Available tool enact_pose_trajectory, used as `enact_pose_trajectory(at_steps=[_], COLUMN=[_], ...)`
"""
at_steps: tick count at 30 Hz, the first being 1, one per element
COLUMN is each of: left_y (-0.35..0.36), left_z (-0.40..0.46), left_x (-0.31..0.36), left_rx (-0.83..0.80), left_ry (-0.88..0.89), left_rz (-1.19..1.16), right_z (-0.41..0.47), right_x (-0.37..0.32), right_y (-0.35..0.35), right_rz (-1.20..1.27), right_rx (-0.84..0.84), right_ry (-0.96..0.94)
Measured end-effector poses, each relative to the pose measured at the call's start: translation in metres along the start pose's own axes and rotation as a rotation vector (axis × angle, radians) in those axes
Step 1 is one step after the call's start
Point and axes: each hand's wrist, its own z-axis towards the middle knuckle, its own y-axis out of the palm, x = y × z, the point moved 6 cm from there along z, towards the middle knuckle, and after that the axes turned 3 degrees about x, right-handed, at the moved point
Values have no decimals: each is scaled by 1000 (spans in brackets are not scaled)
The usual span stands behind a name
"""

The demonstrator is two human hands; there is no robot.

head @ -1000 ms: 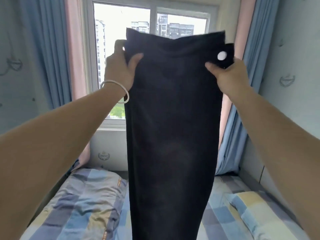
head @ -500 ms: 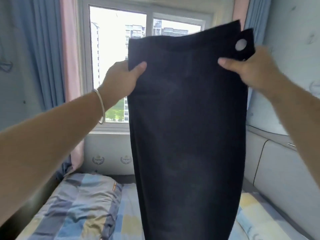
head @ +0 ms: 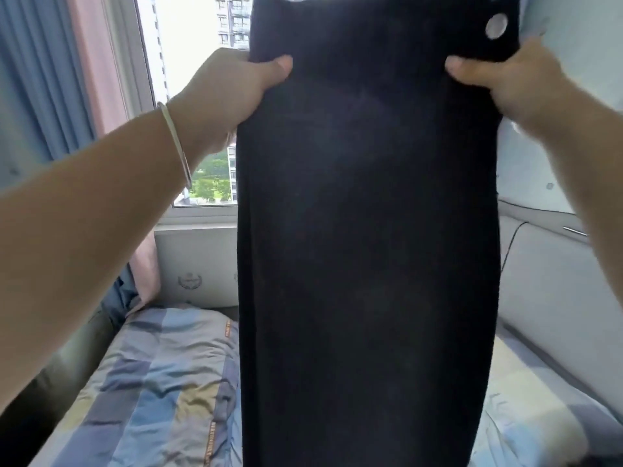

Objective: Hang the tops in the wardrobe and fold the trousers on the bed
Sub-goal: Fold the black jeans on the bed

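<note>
A pair of dark navy trousers [head: 367, 247] hangs straight down in front of me, held up by the waistband. A white round button [head: 496, 31] shows at the waistband's right corner. My left hand [head: 229, 96], with a thin bangle on the wrist, pinches the left side of the waistband, thumb on the front. My right hand [head: 505, 85] pinches the right side the same way, just below the button. The legs drop out of view at the bottom edge, above the bed [head: 161, 382] with its blue, grey and yellow checked cover.
A window [head: 195, 96] with blue and pink curtains [head: 67, 96] lies straight ahead. A padded grey wall panel [head: 553, 298] runs along the right of the bed. A low dark edge borders the bed on the left.
The trousers and both hands have come closer to me and risen in view, so the waistband now reaches the top edge. My view has turned slightly right. Both grips are unchanged.
</note>
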Motion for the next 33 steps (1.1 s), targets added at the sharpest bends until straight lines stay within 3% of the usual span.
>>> enact_pose_trajectory(at_steps=[6,13,19,23,25,27,29,30,32,33], left_y=[27,48,61,77,88,93,92,90,87,86], left_z=[-18,-109,-257,-354,-372,-373,-358,-347,-306,-278], left_x=[-197,-366,-461,-500,-507,-518,-538,-552,-589,-609], left_rx=[-59,-86,-484,-1008,-1287,-1435,-1419,-1342,-1104,-948], left_ry=[-300,-567,-733,-954,-982,-1099,-1270,-1378,-1446,-1397], left_rz=[60,159,505,552,569,547,500,461,441,462], right_z=[-26,-132,-299,-404,-425,-426,-412,-400,-354,-327], right_x=[185,340,417,452,452,461,487,507,547,565], right_y=[89,152,160,160,167,178,197,208,233,248], right_rz=[-50,-279,-553,-486,-414,-387,-384,-387,-388,-378], right_rx=[-182,-358,-812,-1241,-1452,-1659,-1735,-1694,-1482,-1331], right_ry=[320,463,590,804,899,888,893,912,921,911])
